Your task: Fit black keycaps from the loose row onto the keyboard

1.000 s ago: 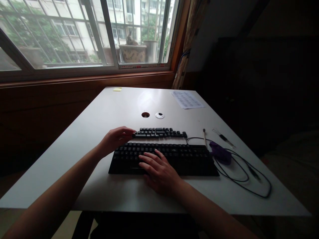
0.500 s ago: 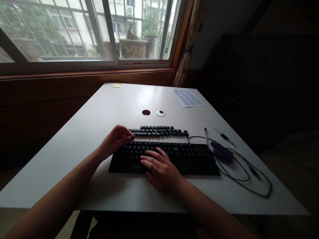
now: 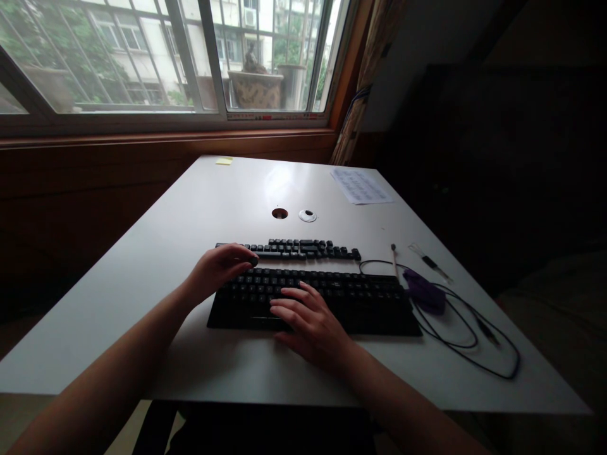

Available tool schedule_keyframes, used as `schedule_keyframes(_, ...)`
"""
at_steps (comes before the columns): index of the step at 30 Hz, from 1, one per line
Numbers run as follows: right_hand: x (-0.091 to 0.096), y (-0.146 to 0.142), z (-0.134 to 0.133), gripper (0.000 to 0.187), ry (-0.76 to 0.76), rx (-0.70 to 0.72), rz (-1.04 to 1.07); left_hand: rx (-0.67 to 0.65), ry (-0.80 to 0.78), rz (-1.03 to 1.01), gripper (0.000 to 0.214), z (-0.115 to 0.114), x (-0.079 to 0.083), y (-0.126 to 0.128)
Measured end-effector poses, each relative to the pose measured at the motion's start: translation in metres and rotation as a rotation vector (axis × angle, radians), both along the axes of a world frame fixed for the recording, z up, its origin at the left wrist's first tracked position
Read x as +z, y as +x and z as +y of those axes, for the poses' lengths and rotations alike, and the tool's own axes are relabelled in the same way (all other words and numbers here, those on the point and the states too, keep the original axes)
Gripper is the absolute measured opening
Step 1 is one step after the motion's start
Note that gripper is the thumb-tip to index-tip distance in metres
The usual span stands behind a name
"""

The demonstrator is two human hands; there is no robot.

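A black keyboard (image 3: 370,309) lies on the white table, its lower rows bare of keycaps. My left hand (image 3: 220,265) pinches a small dark keycap (image 3: 254,260) between thumb and fingertips, just above the keyboard's upper left edge. Behind the keyboard, loose black keycaps (image 3: 308,249) are laid out in rows, partly hidden at the left by that hand. My right hand (image 3: 308,322) rests over the middle of the keyboard with its fingers spread, holding nothing I can see.
Right of the keyboard lie a purple cloth (image 3: 424,292), a looped black cable (image 3: 474,346), a small brush (image 3: 393,259) and a wire keycap puller (image 3: 430,262). Farther back are a round cable-hole cover (image 3: 308,216), a hole (image 3: 279,213), papers (image 3: 363,186) and a yellow note (image 3: 224,161).
My left hand has turned slightly, with the keycap still pinched and its fingers lower over it. My right hand has shifted a little, its fingers still spread on the keyboard.
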State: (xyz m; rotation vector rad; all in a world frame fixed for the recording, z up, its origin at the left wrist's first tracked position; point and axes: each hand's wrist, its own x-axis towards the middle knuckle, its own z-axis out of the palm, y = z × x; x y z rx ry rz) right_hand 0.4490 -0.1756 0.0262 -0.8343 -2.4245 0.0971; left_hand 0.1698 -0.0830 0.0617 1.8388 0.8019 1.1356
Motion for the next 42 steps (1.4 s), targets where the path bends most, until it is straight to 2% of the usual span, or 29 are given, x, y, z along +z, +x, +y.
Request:
schedule_keyframes(7, -0.001, -0.002, -0.003, 0.035, 0.029, -0.005, -0.005, -0.015, 0.132, 0.007, 0.014, -0.001, 0.002, 0.001)
schedule_keyframes(11, -0.002, -0.003, -0.002, 0.036, 0.049, -0.008, -0.014, -0.038, 0.136, 0.012, 0.014, -0.001, -0.002, 0.002)
schedule_keyframes(14, -0.001, -0.003, -0.002, 0.030, 0.041, -0.007, 0.034, -0.062, 0.143, 0.019, 0.014, -0.002, -0.004, 0.003)
schedule_keyframes(19, 0.007, -0.005, -0.004, 0.033, 0.011, -0.005, 0.056, -0.077, 0.169, 0.059, 0.013, -0.004, -0.003, 0.004)
schedule_keyframes(22, 0.014, -0.002, -0.004, 0.022, -0.007, 0.011, 0.161, -0.078, 0.247, 0.123, 0.012, -0.004, 0.000, 0.004)
schedule_keyframes(26, 0.023, 0.008, 0.001, 0.018, 0.046, -0.118, 0.359, -0.098, 0.376, 0.269, 0.011, -0.005, 0.001, 0.008)
schedule_keyframes(30, 0.025, 0.018, 0.007, 0.018, 0.064, -0.242, 0.445, -0.117, 0.460, 0.399, 0.011, -0.014, -0.001, 0.021)
schedule_keyframes(36, 0.024, 0.018, 0.009, 0.017, 0.064, -0.268, 0.466, -0.103, 0.463, 0.562, 0.013, -0.027, -0.003, 0.036)
schedule_keyframes(42, 0.025, 0.017, 0.008, 0.017, 0.063, -0.262, 0.444, -0.056, 0.473, 0.602, 0.013, -0.031, -0.005, 0.043)
